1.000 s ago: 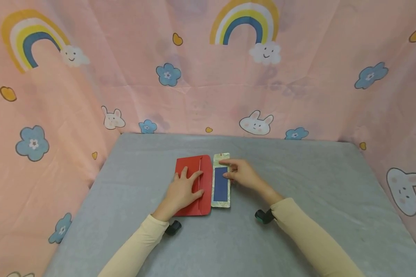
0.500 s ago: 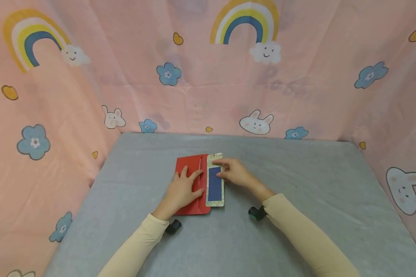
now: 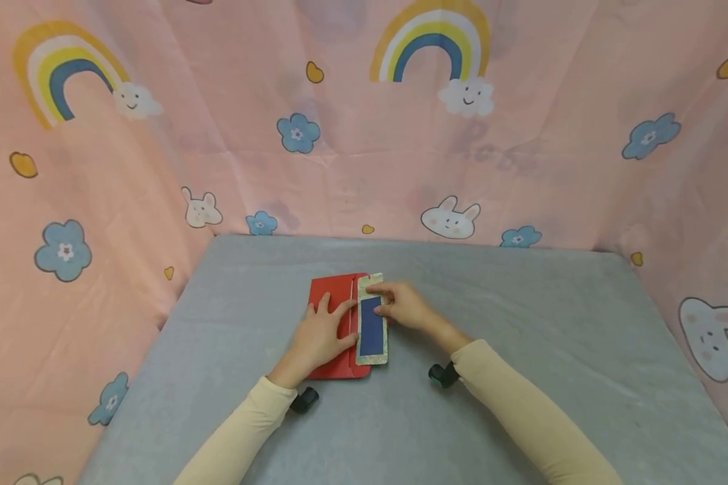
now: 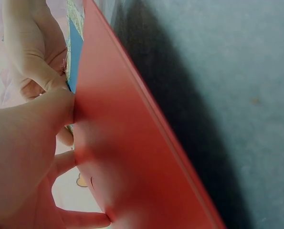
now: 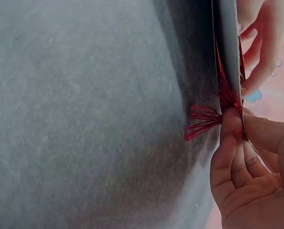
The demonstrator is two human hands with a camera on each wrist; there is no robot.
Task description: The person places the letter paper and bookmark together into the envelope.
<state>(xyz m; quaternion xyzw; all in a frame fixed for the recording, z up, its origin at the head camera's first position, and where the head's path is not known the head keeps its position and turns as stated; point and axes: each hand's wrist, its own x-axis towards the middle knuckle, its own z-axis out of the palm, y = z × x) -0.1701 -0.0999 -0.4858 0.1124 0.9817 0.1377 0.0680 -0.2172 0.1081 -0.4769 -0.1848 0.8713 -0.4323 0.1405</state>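
A red paper envelope (image 3: 335, 288) lies on the grey cloth, its flap side to the right. My left hand (image 3: 317, 337) rests on it with fingers spread and straight, pressing it down near the opening. A bookmark (image 3: 372, 340), pale patterned with a dark blue panel, overlaps the envelope's right side; its left long edge is by the opening, and whether it is inside is hidden. My right hand (image 3: 409, 306) pinches the bookmark's right edge between thumb and fingers. Under the bookmark, a dark red tassel (image 5: 206, 121) sticks out beside the right fingers in the right wrist view.
Grey cloth (image 3: 522, 350) covers the table. A pink curtain (image 3: 364, 148) printed with rainbows, rabbits and flowers hangs behind and at both sides. Each wrist carries a small black camera (image 3: 443, 375) under a cream sleeve (image 3: 522, 411).
My right hand has moved left with the bookmark, from beside the envelope to over its flap and up to the opening. The left hand has stayed on the envelope.
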